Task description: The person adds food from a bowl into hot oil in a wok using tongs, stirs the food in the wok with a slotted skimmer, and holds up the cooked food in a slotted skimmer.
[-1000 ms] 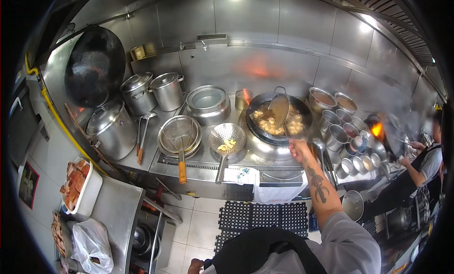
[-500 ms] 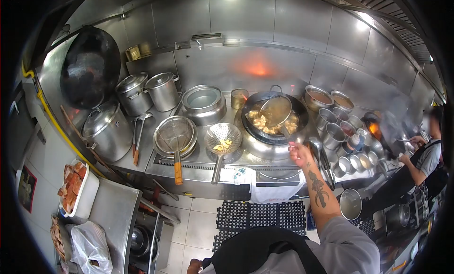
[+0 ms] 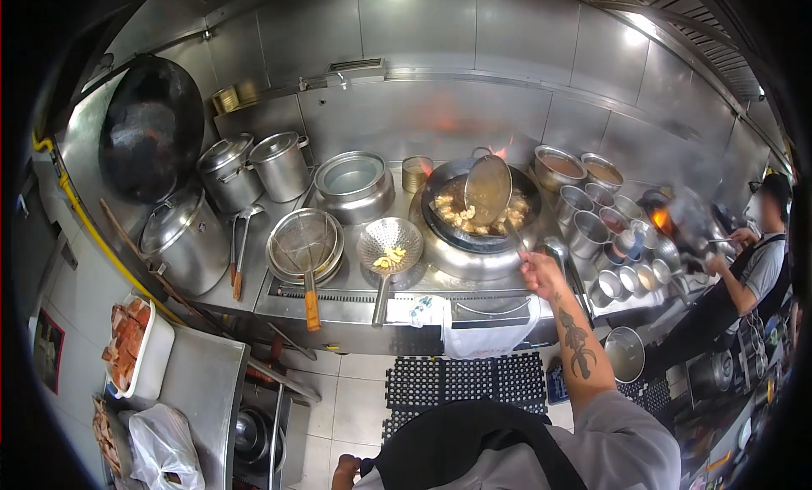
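Note:
My right hand (image 3: 541, 274) is closed round the handle of a wide, round skimmer (image 3: 488, 189). Its bowl is tilted steeply inside a black wok (image 3: 534, 194), among browned pieces of food (image 3: 457, 212) in liquid. The wok sits on a round steel burner stand. Left of it, a perforated metal strainer (image 3: 404, 236) with yellowish slices (image 3: 390, 258) in it rests on the stove. At the bottom edge, my left hand (image 3: 347, 469) hangs low beside my body, its fingers mostly hidden.
A wire-mesh strainer (image 3: 304, 240) and a water-filled steel pot (image 3: 351, 181) stand farther left. Steel containers (image 3: 589, 229) crowd the right side, where a co-worker (image 3: 761, 261) stands near a flame. A white cloth (image 3: 486, 333) hangs at the stove's front edge.
The skimmer has gone from lying fairly flat to tilting up steeply in the wok. My right hand still grips its handle. The view has shifted slightly.

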{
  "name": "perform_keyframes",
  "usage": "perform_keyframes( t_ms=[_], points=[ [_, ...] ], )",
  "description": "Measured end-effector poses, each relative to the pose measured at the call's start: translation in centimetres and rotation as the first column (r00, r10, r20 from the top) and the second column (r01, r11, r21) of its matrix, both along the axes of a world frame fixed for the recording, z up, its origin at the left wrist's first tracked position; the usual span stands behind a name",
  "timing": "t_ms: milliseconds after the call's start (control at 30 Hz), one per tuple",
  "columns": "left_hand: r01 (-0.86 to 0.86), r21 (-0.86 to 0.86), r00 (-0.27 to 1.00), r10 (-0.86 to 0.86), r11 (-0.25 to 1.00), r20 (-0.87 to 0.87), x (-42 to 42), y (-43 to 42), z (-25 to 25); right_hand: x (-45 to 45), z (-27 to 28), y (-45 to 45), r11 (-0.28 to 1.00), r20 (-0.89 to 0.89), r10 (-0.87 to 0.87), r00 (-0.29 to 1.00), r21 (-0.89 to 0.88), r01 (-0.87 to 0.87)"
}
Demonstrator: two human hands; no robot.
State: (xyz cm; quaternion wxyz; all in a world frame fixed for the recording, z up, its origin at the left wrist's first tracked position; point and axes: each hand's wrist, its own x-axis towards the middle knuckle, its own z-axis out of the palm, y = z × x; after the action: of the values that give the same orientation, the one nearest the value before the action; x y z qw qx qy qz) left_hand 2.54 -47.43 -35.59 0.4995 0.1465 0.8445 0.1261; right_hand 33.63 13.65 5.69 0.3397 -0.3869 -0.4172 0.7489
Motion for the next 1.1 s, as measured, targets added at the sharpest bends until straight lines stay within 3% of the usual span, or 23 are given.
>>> perform_keyframes(
  t_ms=[200,300,400,600,800,900,1100],
  points=[
    [-0.047,-0.021,0.999,0.047,0.999,0.004,0.5,-1.2,0.5,-0.1,1.7,-1.8,0.963,0.339,-0.096,0.936,0.271,0.001],
    [-0.064,-0.034,0.998,0.064,0.997,0.007,0.7,-1.2,0.8,-1.6,1.3,-1.2,0.904,0.384,-0.144,0.912,0.426,-0.036],
    [-0.088,-0.047,0.996,0.089,0.995,0.01,1.0,-0.6,1.5,-4.0,2.4,-1.4,0.942,0.235,-0.096,0.967,0.336,0.012],
    [-0.163,-0.071,0.986,0.165,0.984,0.021,1.4,-1.0,2.8,-9.8,1.8,1.4,0.977,0.198,-0.14,0.97,0.184,0.103],
    [-0.234,-0.086,0.971,0.237,0.968,0.019,3.2,-3.6,2.0,-13.0,0.6,3.8,0.997,0.122,-0.07,0.99,0.035,0.066],
    [-0.252,-0.091,0.967,0.254,0.963,0.016,3.2,-4.4,2.5,-13.3,-0.2,4.6,0.993,-0.063,-0.064,0.996,-0.105,0.057],
    [-0.237,-0.116,0.971,0.24,0.965,0.011,3.4,-4.1,4.1,-11.7,-1.4,5.1,0.97,-0.236,-0.063,0.97,-0.244,0.003]
  ],
)
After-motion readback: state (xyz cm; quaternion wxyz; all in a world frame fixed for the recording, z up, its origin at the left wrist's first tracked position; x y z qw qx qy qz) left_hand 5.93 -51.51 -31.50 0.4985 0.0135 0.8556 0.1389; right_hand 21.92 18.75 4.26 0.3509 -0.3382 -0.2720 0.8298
